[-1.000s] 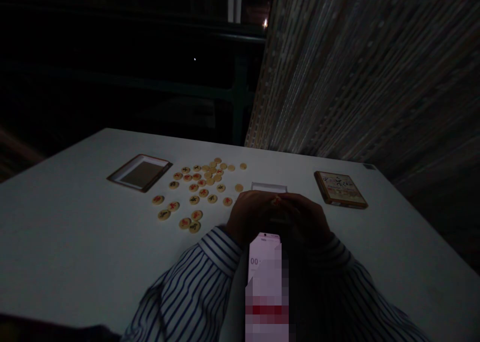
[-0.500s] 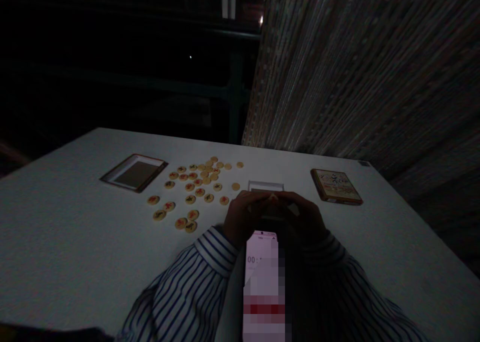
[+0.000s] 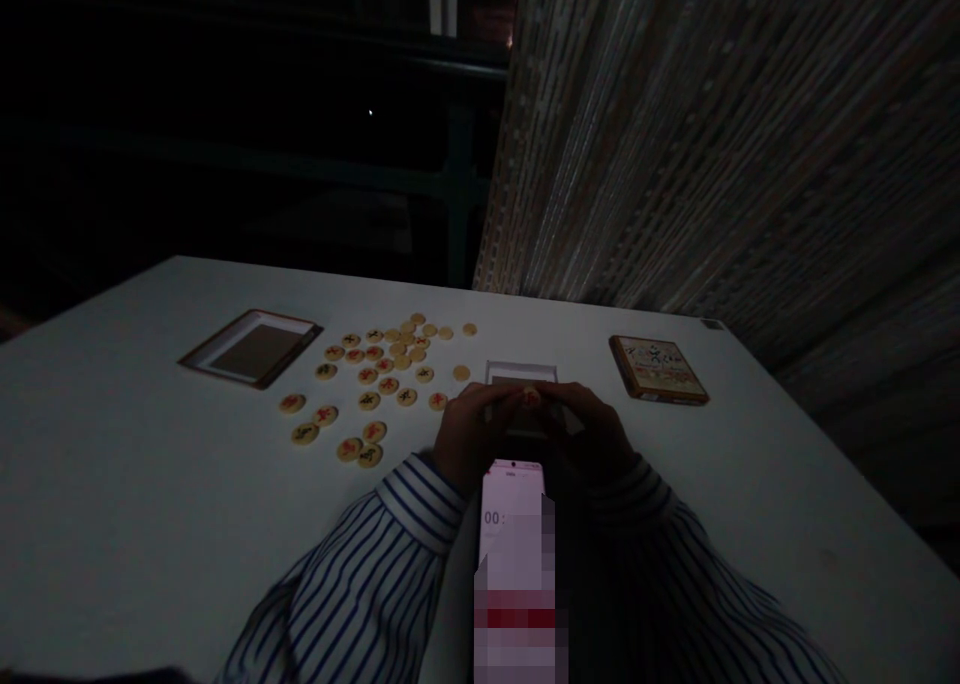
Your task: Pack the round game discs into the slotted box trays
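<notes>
My left hand [image 3: 466, 432] and my right hand [image 3: 596, 434] meet fingertip to fingertip, closed about a round Chinese chess piece [image 3: 530, 397] with a red character. Just beneath and beyond them lies a shallow white-rimmed box [image 3: 521, 371], partly hidden by my fingers. To the left, several loose chess pieces [image 3: 388, 386] are scattered on the table, some with red or black characters up and some showing plain wood. A lit phone [image 3: 513, 494] with a timer on its screen lies between my forearms.
An open box part with a brown rim [image 3: 251, 349] rests on the white table [image 3: 757, 484] at far left. A printed box lid [image 3: 661, 369] lies at right. Beyond the table's back edge hangs a string curtain [image 3: 600, 164]. The room is dark.
The whole view has shifted slightly, so things sit a little further left. Between my fingertips the chess piece has turned, and its red character now shows more fully.
</notes>
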Demonstrator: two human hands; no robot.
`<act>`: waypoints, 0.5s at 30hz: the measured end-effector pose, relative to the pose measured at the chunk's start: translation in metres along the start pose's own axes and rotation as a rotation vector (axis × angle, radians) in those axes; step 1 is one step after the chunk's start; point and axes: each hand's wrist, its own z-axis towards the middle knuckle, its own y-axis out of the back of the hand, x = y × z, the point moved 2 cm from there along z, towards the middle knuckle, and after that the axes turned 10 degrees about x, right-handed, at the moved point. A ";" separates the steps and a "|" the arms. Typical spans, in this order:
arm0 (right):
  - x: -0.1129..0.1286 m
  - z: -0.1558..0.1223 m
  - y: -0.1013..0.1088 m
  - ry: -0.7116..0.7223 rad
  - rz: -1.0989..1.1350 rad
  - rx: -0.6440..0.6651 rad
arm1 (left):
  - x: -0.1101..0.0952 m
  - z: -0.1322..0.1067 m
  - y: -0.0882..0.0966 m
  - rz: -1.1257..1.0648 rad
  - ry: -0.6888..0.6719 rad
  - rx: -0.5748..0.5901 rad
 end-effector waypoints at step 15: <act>-0.004 -0.003 0.002 -0.072 -0.197 0.122 | -0.005 0.001 0.003 0.208 -0.012 -0.003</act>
